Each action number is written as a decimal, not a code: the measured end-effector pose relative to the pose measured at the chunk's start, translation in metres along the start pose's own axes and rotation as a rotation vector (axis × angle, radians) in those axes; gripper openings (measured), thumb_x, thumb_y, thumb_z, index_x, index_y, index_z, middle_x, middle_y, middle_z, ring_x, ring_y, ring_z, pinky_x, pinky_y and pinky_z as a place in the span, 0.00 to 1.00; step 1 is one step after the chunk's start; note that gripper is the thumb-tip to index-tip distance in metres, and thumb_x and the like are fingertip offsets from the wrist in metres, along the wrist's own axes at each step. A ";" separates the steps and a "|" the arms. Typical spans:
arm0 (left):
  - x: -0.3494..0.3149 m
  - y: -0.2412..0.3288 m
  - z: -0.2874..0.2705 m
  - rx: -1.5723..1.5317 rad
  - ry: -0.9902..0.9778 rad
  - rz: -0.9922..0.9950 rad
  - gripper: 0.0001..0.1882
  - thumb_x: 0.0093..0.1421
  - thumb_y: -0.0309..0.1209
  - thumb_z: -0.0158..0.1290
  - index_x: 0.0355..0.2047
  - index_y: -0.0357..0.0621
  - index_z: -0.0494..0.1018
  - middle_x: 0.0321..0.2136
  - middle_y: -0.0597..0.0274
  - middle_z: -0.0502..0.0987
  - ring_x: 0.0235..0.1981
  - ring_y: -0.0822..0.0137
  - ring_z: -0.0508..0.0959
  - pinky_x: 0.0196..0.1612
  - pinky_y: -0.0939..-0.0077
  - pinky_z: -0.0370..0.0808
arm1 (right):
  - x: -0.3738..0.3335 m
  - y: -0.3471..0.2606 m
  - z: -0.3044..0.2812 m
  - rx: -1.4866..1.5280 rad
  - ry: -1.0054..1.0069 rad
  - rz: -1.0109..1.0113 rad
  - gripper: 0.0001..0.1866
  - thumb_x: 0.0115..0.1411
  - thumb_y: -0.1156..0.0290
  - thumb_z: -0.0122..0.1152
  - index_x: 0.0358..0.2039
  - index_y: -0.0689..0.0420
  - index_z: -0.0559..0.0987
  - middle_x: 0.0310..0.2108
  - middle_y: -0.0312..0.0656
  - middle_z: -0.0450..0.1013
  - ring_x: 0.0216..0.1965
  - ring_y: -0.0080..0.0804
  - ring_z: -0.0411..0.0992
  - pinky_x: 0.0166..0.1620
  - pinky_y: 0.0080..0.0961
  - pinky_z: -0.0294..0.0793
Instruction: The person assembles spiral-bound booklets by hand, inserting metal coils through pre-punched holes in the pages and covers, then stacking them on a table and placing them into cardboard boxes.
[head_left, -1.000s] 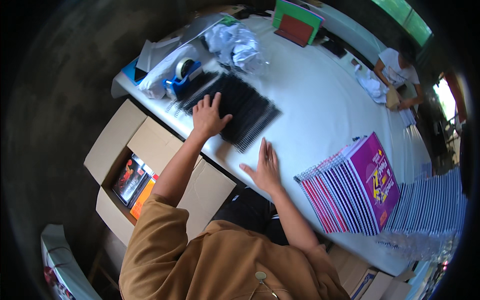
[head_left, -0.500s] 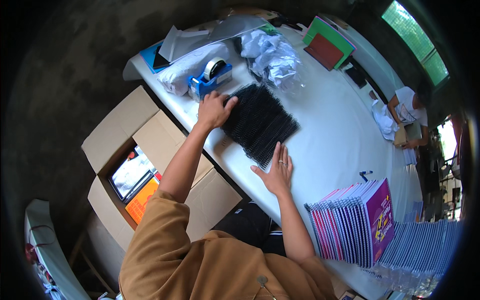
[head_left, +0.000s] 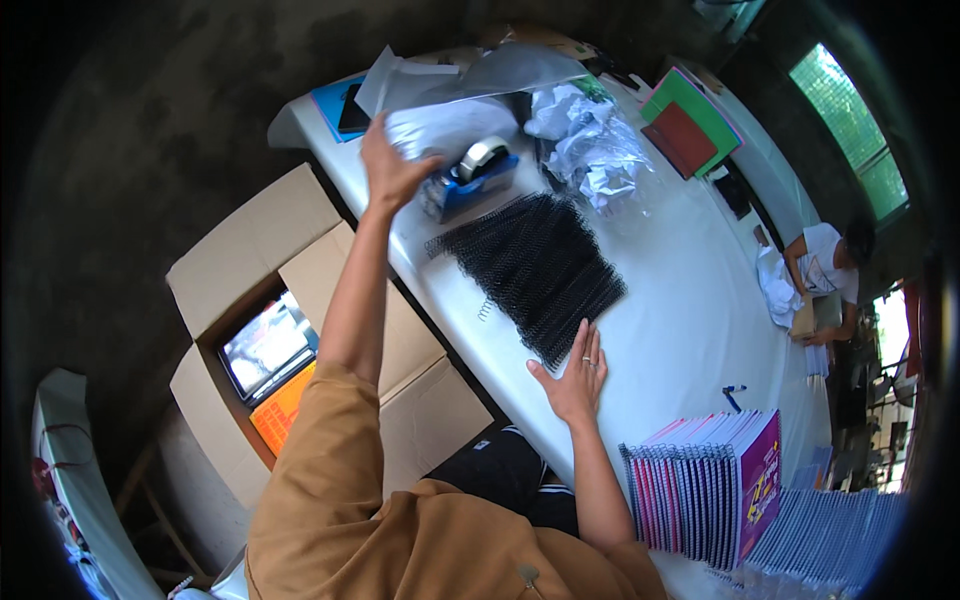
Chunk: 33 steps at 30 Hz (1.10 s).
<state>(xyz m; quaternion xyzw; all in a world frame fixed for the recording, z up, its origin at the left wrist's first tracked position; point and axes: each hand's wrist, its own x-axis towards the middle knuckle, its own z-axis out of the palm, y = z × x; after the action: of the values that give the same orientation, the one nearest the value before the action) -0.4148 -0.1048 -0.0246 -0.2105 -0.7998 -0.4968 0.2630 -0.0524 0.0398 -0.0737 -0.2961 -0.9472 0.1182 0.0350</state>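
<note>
Black spiral binding coils (head_left: 540, 265) lie side by side in a flat pile on the white-covered table. Flat on the table at the pile's near right corner rests my right hand (head_left: 577, 378), fingers stretched and a ring on one. My left hand (head_left: 393, 172) reaches over the far left edge, thumb and fingers spread against the end of a white wrapped bundle (head_left: 450, 128). Its thumb points toward a blue tape dispenser (head_left: 478, 188) with a roll of tape. Both bundle and dispenser are slightly blurred. One loose coil (head_left: 486, 311) sticks out beside the pile.
An open cardboard box (head_left: 420, 400) with printed items stands left of the table. Spiral-bound notebooks (head_left: 690, 490) are stacked at the near right, a blue pen (head_left: 733, 398) beyond them. Crumpled plastic (head_left: 610, 160) lies at the back. Another person (head_left: 825, 265) works at the far right.
My left hand has left the coil pile's far left corner and moved away to the white bundle, which has shifted. My right hand stays beside the pile. The whole view has shifted slightly.
</note>
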 end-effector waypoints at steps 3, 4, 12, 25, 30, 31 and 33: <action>0.013 0.052 0.008 0.095 -0.076 0.198 0.49 0.32 0.35 0.67 0.56 0.45 0.57 0.52 0.39 0.61 0.54 0.45 0.61 0.58 0.58 0.59 | 0.001 0.000 0.003 0.003 0.004 -0.010 0.58 0.48 0.35 0.54 0.64 0.62 0.39 0.65 0.54 0.40 0.67 0.42 0.35 0.65 0.37 0.31; 0.018 0.066 0.014 0.106 -0.098 0.225 0.48 0.33 0.34 0.67 0.57 0.50 0.58 0.52 0.38 0.61 0.55 0.44 0.60 0.58 0.58 0.59 | 0.000 0.002 0.003 -0.007 0.003 -0.024 0.58 0.48 0.35 0.54 0.64 0.62 0.39 0.65 0.54 0.40 0.67 0.42 0.35 0.65 0.37 0.31; 0.041 0.088 0.023 0.214 -0.148 0.290 0.42 0.35 0.32 0.61 0.55 0.55 0.59 0.50 0.40 0.61 0.54 0.44 0.60 0.52 0.59 0.64 | -0.001 0.004 0.002 0.019 0.038 -0.036 0.57 0.49 0.36 0.54 0.64 0.62 0.39 0.65 0.55 0.41 0.67 0.43 0.36 0.65 0.38 0.32; -0.028 -0.014 -0.012 0.229 -0.099 -0.295 0.48 0.48 0.61 0.52 0.60 0.41 0.52 0.54 0.40 0.61 0.56 0.44 0.61 0.56 0.52 0.58 | 0.000 0.004 -0.001 0.019 0.049 -0.005 0.57 0.47 0.35 0.55 0.64 0.61 0.42 0.64 0.55 0.43 0.67 0.43 0.38 0.64 0.38 0.35; -0.125 0.017 0.005 -0.188 0.007 -0.102 0.37 0.55 0.49 0.51 0.56 0.33 0.57 0.52 0.41 0.62 0.54 0.48 0.61 0.58 0.59 0.56 | 0.018 0.002 -0.002 0.032 0.037 -0.064 0.58 0.46 0.34 0.54 0.64 0.59 0.42 0.64 0.54 0.44 0.67 0.43 0.38 0.64 0.44 0.32; -0.143 0.021 0.007 -0.115 -0.009 -0.057 0.36 0.56 0.47 0.51 0.55 0.33 0.57 0.52 0.41 0.62 0.54 0.48 0.61 0.57 0.60 0.56 | 0.027 -0.002 -0.001 0.061 0.026 -0.102 0.58 0.46 0.33 0.54 0.64 0.58 0.41 0.65 0.53 0.44 0.67 0.43 0.37 0.64 0.46 0.30; -0.164 0.030 0.012 -0.161 -0.010 -0.051 0.32 0.56 0.44 0.51 0.54 0.33 0.59 0.53 0.44 0.62 0.54 0.50 0.61 0.56 0.62 0.56 | 0.042 -0.006 0.000 0.044 -0.009 -0.168 0.58 0.46 0.32 0.53 0.65 0.56 0.40 0.65 0.51 0.43 0.67 0.42 0.37 0.64 0.47 0.30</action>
<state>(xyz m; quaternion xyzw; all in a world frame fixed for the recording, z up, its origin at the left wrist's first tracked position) -0.2725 -0.0939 -0.1122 -0.2130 -0.7636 -0.5652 0.2285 -0.0899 0.0585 -0.0726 -0.2142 -0.9660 0.1371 0.0473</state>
